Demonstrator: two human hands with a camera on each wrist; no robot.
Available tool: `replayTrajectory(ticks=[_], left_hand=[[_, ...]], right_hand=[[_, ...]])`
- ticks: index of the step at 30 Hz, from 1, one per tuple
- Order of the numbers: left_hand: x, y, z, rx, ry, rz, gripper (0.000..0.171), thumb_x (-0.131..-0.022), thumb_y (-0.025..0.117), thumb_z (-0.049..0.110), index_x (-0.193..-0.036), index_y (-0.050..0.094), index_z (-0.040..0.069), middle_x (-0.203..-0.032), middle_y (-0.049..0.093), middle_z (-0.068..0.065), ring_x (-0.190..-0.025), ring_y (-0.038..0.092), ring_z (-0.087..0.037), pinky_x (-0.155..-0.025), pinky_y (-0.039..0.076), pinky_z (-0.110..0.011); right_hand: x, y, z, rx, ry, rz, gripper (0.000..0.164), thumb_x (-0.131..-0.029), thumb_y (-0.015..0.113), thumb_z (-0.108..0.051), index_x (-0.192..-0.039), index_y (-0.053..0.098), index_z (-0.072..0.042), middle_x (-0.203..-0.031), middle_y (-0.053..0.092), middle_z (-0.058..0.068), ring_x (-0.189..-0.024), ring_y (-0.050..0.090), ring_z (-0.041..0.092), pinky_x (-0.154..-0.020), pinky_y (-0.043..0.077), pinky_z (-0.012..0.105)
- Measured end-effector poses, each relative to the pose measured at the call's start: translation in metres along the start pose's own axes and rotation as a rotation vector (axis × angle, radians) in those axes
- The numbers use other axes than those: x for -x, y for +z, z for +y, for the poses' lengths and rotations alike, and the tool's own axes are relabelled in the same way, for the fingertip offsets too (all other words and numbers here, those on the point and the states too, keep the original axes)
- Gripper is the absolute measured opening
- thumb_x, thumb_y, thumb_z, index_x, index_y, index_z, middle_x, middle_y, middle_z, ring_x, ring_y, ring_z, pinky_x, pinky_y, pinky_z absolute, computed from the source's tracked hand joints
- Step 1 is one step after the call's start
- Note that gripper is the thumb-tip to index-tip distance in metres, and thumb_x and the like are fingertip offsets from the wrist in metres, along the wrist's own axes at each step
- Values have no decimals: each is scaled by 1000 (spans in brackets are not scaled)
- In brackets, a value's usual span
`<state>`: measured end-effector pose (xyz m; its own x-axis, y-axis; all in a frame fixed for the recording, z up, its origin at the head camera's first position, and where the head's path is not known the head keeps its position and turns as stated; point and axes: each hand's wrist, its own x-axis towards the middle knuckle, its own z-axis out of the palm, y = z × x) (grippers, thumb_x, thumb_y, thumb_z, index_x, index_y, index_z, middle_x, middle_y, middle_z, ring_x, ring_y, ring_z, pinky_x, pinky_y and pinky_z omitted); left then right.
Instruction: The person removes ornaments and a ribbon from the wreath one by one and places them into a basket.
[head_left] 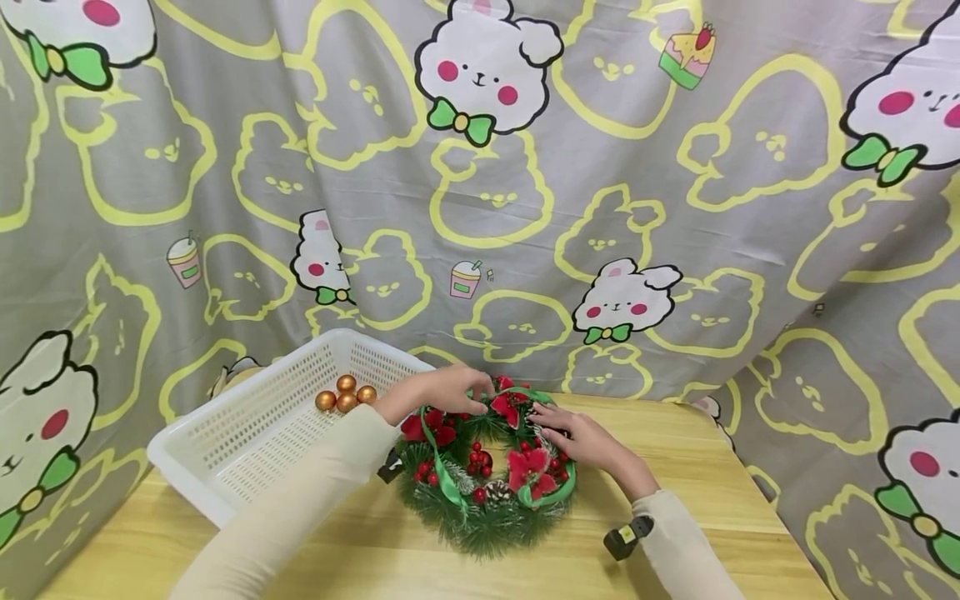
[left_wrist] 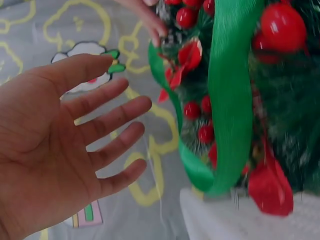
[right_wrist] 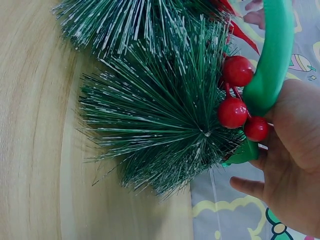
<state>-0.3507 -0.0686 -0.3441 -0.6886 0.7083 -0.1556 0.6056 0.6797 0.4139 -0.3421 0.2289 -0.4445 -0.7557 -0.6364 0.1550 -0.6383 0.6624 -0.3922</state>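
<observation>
A green Christmas wreath (head_left: 487, 529) with red flowers, red berries and pine cones lies on the table. A green ribbon (head_left: 448, 485) loops over it and shows large in the left wrist view. My left hand (head_left: 446, 390) hovers over the wreath's far left side; its fingers are spread and hold nothing in the left wrist view. At the wreath's right side, my right hand (head_left: 588, 439) touches it. In the right wrist view its fingers reach behind the ribbon and berries (right_wrist: 233, 113), which hide the fingertips, so their grip is unclear.
A white perforated plastic basket (head_left: 202, 442) stands at the left, with several gold balls (head_left: 346, 403) inside. The wooden table (head_left: 675, 467) meets a grey patterned curtain (head_left: 495, 208) at its back edge. Dark wrist cameras (head_left: 628, 537) are strapped to the arms.
</observation>
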Motion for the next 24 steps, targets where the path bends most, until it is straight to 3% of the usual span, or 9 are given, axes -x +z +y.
replayTrajectory(ticks=[7, 15, 18, 24], left_hand=[[-21, 18, 10, -6, 31, -97, 31, -102, 62, 20, -130, 64, 7, -109, 69, -6, -90, 62, -13, -82, 51, -30], [-37, 37, 20, -56, -89, -189, 26, -101, 64, 23, -124, 69, 12, -100, 68, 2, -77, 57, -9, -74, 47, -29], [-40, 44, 20, -92, -127, -199, 27, -99, 66, 25, -124, 69, 14, -103, 67, 3, -77, 56, -10, -75, 47, -30], [-39, 58, 15, -136, -121, -161, 39, -91, 76, 33, -126, 66, 19, -98, 66, 6, -76, 59, -7, -71, 49, -28]], right_hand=[[1, 0, 0, 0, 5, 6, 40, -107, 54, -20, -145, 58, -9, -158, 44, 14, -148, 37, 42, -87, 43, 43], [1, 1, 0, 4, 0, 9, 40, -107, 54, -20, -145, 58, -9, -158, 44, 15, -147, 37, 43, -86, 44, 42], [1, 1, -1, 8, -6, 14, 40, -106, 54, -20, -144, 58, -9, -158, 45, 14, -147, 38, 43, -89, 46, 45], [1, -1, -3, 6, -13, 16, 40, -106, 54, -19, -144, 59, -8, -157, 46, 15, -146, 39, 43, -87, 45, 43]])
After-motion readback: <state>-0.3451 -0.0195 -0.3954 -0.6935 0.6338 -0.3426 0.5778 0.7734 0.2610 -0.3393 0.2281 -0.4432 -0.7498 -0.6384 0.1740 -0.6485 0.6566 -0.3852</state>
